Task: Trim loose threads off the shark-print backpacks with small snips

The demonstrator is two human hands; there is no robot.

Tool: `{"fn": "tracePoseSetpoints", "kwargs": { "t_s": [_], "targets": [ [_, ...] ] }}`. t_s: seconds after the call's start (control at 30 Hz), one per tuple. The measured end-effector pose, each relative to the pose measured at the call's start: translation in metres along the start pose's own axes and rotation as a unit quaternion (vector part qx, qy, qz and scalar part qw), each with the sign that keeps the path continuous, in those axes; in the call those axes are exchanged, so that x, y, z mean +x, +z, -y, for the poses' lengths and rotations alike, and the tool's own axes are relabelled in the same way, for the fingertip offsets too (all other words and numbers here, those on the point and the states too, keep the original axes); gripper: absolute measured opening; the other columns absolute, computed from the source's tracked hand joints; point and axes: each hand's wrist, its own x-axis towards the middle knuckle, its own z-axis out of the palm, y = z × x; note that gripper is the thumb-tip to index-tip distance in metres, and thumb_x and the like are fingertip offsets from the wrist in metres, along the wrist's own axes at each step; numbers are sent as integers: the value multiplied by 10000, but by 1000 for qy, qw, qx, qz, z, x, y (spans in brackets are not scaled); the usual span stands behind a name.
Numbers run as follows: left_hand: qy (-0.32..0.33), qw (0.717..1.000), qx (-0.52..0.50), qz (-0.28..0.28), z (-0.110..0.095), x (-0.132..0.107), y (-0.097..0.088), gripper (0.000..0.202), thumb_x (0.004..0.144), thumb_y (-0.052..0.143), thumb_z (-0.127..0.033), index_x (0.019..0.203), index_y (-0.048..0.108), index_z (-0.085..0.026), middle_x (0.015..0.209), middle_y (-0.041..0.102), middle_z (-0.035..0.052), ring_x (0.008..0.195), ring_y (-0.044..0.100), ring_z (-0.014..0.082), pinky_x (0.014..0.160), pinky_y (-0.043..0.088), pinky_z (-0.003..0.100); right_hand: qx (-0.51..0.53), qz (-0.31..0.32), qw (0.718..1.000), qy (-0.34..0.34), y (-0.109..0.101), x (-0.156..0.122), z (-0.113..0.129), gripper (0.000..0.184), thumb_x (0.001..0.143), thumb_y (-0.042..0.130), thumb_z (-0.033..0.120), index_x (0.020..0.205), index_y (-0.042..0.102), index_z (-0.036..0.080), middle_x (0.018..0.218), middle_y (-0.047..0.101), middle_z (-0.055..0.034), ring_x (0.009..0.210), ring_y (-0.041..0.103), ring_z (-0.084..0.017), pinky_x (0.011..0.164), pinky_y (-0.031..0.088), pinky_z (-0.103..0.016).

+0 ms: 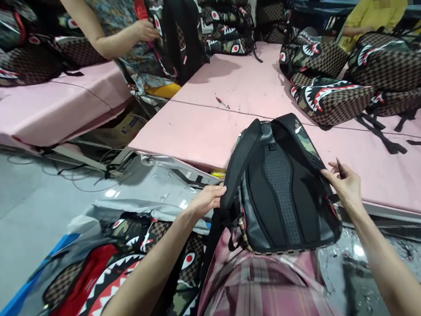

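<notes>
A black backpack [284, 190] with checkered and camouflage trim stands upright at the pink table's edge, against my lap. Its padded back panel and two shoulder straps face me. My left hand [211, 198] is closed on the left shoulder strap [237, 167], thumb and fingers pinching its outer edge. On the other side, my right hand [344, 181] touches the edge of the right strap [301, 150] with its fingertips. A small dark pointed tool [340, 167] is tucked in that hand; its exact kind is too small to tell.
Shark-mouth backpacks [332, 96] lie on the pink table [206, 123] at right. More fill a plastic-lined bin [96, 292] at lower left. A red-and-white pen [222, 102] lies on the table. One co-worker [116, 32] handles a backpack; another person [380, 12] sits farther back.
</notes>
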Motion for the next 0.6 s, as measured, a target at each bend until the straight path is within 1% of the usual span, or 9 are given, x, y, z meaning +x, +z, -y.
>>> {"fn": "tracePoseSetpoints", "kwargs": {
  "t_s": [0.03, 0.1, 0.17, 0.23, 0.3, 0.47, 0.6],
  "targets": [
    [1, 1000, -3, 6, 2, 0, -1, 341, 613, 755, -342, 809, 663, -78, 720, 680, 80, 573, 615, 128, 572, 488, 226, -74, -7, 997, -16, -6, -4, -9, 564, 639, 648, 562, 1019, 629, 146, 867, 630, -78, 752, 569, -205, 685, 444, -333],
    [4, 1000, -9, 15, 5, 1, -3, 299, 650, 734, -314, 814, 660, -75, 731, 682, 87, 562, 617, 125, 551, 490, 216, -196, -1, 980, -37, -16, -13, -29, 631, 650, 601, 617, 1077, 618, 152, 1033, 620, -132, 891, 573, -269, 762, 437, -383],
    [4, 1000, -19, 16, 7, 2, -3, 259, 676, 716, -290, 808, 656, -76, 734, 684, 92, 560, 622, 127, 540, 495, 212, -252, 39, 967, -23, -22, -21, -47, 661, 668, 566, 636, 1132, 597, 166, 1124, 599, -145, 979, 562, -300, 794, 433, -393],
    [-1, 999, -28, 14, 8, 2, -2, 220, 694, 701, -270, 786, 651, -76, 715, 681, 92, 555, 624, 131, 531, 499, 212, -255, 96, 962, 15, -26, -26, -61, 653, 704, 526, 631, 1176, 573, 182, 1101, 624, -126, 971, 581, -298, 771, 444, -374],
    [-6, 999, -36, 10, 7, 2, 0, 191, 708, 687, -253, 768, 645, -77, 695, 678, 90, 549, 625, 134, 525, 503, 214, -243, 123, 961, 47, -28, -27, -68, 638, 729, 497, 622, 1188, 569, 185, 1030, 659, -108, 922, 605, -291, 731, 451, -352],
    [-9, 999, -46, 2, 3, 0, 6, 153, 729, 665, -220, 763, 636, -74, 687, 677, 91, 551, 627, 135, 532, 513, 215, -254, 122, 957, 71, -28, -21, -73, 646, 738, 461, 627, 1118, 622, 130, 848, 692, -113, 787, 626, -301, 621, 436, -328],
    [-12, 998, -54, 3, 1, -3, 10, 124, 733, 654, -189, 754, 630, -70, 670, 671, 84, 533, 623, 139, 519, 515, 224, -267, 116, 955, 65, -26, -21, -77, 624, 770, 416, 602, 1050, 650, 97, 773, 688, -131, 738, 624, -301, 599, 427, -329]
  ]
}}
